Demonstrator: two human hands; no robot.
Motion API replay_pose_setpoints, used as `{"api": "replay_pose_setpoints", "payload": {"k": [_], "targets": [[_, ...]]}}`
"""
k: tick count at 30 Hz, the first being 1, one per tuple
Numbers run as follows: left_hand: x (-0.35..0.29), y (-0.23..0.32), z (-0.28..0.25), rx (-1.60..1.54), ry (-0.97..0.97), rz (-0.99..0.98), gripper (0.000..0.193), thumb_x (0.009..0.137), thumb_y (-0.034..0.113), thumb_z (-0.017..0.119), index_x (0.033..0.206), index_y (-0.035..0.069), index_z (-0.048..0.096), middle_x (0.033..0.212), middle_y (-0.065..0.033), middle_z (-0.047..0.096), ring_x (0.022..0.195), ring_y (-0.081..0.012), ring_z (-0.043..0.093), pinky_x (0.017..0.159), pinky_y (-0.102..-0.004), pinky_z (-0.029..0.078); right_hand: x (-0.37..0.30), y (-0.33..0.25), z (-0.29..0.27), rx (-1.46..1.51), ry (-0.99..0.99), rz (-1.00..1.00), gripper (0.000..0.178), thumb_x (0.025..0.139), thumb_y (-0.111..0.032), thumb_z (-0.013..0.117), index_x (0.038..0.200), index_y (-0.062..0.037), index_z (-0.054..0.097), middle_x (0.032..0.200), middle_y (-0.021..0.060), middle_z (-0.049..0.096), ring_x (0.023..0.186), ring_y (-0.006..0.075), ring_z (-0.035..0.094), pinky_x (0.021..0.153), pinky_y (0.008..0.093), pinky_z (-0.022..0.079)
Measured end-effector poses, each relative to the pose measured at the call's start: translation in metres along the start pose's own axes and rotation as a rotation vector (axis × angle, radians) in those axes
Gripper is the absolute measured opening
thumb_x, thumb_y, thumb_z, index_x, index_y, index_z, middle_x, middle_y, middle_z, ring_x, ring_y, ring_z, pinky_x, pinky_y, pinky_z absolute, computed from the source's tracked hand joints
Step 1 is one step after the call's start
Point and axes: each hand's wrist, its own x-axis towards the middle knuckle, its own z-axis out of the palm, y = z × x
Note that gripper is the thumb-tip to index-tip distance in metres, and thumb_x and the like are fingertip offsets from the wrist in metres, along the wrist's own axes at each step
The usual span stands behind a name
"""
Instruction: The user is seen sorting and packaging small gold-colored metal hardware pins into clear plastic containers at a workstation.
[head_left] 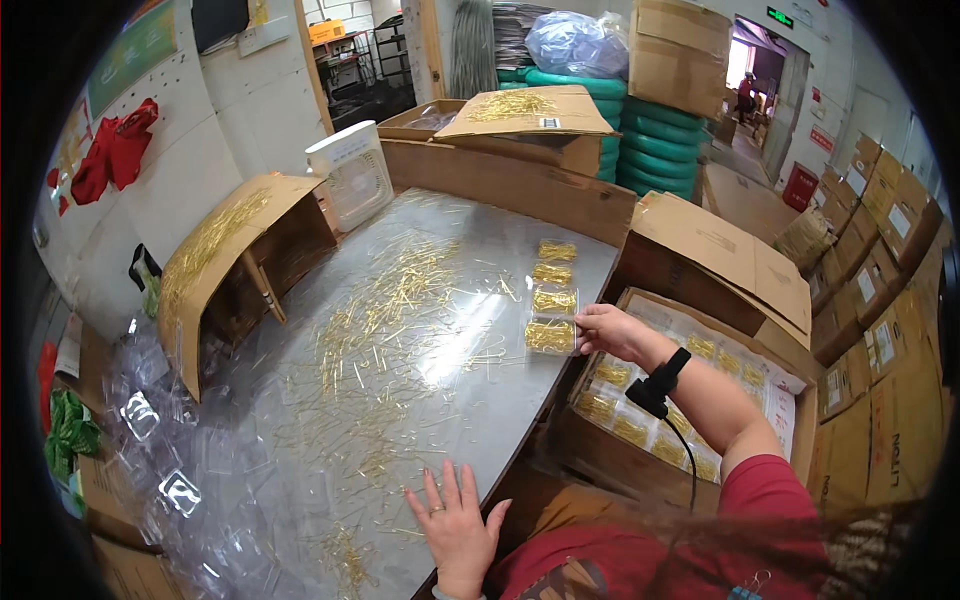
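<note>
A row of several small clear plastic boxes filled with thin gold wire pieces, perhaps hooks, runs along the right side of the grey metal table [440, 400]. My right hand [608, 332] pinches the right edge of the nearest filled clear box [550, 337] between thumb and fingers. On the tabletop near me, my left hand [463, 532] lies flat with fingers spread, holding nothing. Loose gold wire pieces [400, 295] are heaped in the middle of the table and scattered toward my left hand.
An open carton [790, 400] with rows of filled boxes stands right of the table. Empty clear plastic boxes [200, 480] pile up at the left. A cut carton [215, 235] bearing gold wire and a white fan [352, 175] stand at the far left. Wooden boards edge the table.
</note>
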Motion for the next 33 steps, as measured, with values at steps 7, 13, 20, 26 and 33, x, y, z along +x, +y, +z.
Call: {"api": "replay_pose_setpoints", "payload": {"k": [7,13,20,26,33], "targets": [[0.002,-0.003,0.009,0.054,-0.036,-0.037,0.081,0.086,0.06,0.064,0.141,0.002,0.05,0.151,-0.0204,0.042,0.141,-0.0473,0.032,0.118,-0.0654,0.013,-0.086,0.015,-0.094,0.157,-0.054,-0.179,0.014,0.102,-0.021,0.058,0.096,-0.0091,0.06,0.081,0.002,0.066,0.07,0.0128,0.067,0.065,0.0269,0.058],[0.001,-0.006,0.012,0.139,-0.119,-0.022,0.087,0.086,0.055,0.065,0.151,0.004,0.038,0.159,-0.0183,0.031,0.147,-0.0433,0.023,0.119,-0.0632,0.012,-0.217,0.054,-0.237,0.085,0.348,-0.153,0.014,0.101,-0.023,0.06,0.095,-0.0104,0.061,0.079,0.0009,0.065,0.07,0.0117,0.065,0.063,0.0259,0.057],[0.009,0.009,-0.008,0.235,-0.105,0.029,0.075,0.097,0.058,0.049,0.15,0.005,0.041,0.149,-0.023,0.045,0.135,-0.0474,0.04,0.109,-0.0627,0.03,-0.327,0.145,-0.344,0.024,0.632,0.089,0.016,0.103,-0.019,0.057,0.09,-0.0098,0.057,0.077,0.0,0.062,0.07,0.0117,0.065,0.062,0.0247,0.055],[0.007,0.009,-0.006,0.297,-0.101,0.016,0.081,0.094,0.064,0.051,0.149,0.007,0.043,0.147,-0.0224,0.047,0.135,-0.0464,0.042,0.108,-0.0656,0.03,-0.366,0.18,-0.344,0.126,0.613,0.275,0.014,0.103,-0.018,0.056,0.091,-0.0097,0.058,0.08,0.0013,0.065,0.07,0.0109,0.067,0.06,0.0219,0.056],[0.008,0.006,-0.004,0.312,-0.083,0.028,0.081,0.093,0.065,0.052,0.149,0.008,0.043,0.148,-0.0222,0.046,0.136,-0.0449,0.042,0.108,-0.0664,0.03,-0.361,0.195,-0.351,0.094,0.585,0.353,0.012,0.102,-0.014,0.056,0.092,-0.0064,0.057,0.08,0.0036,0.064,0.071,0.0141,0.068,0.061,0.0241,0.058]]}}
